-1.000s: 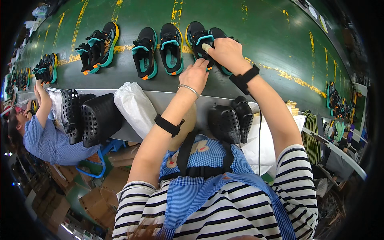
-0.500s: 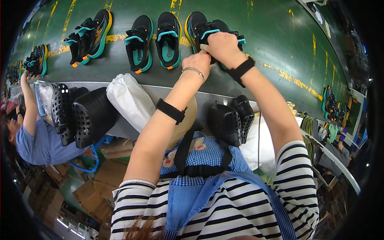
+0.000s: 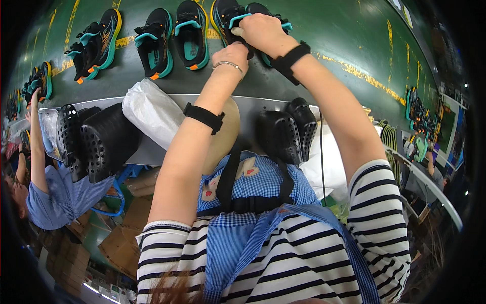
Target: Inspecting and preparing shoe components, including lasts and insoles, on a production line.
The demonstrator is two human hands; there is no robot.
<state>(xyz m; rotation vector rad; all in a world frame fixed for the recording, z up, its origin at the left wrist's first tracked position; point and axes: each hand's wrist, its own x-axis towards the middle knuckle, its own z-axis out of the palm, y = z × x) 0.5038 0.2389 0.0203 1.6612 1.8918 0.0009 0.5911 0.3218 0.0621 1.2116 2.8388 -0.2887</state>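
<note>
A black running shoe (image 3: 221, 14) with teal and yellow trim lies on the green belt in front of me. My right hand (image 3: 260, 34) is closed on its collar and tongue area, thumb toward the opening. At its heel end my left hand (image 3: 232, 54) is closed too, with fingertips on the shoe partly hidden. A second black shoe (image 3: 259, 8) lies close on the right, partly covered by my right hand. Left of these, a pair stands side by side: one shoe (image 3: 155, 43) and another shoe (image 3: 192, 33), openings facing up.
Along the belt edge are black perforated holders (image 3: 109, 139) on the left, a white bag (image 3: 152, 109), and more black holders (image 3: 280, 136) on the right. More shoes (image 3: 96, 45) lie further left. A co-worker (image 3: 61, 195) in blue reaches toward shoes at far left.
The shoes and both hands sit farther left and higher in the picture, and the surroundings have shifted too. Both hands stay on the same shoe with little change in grip.
</note>
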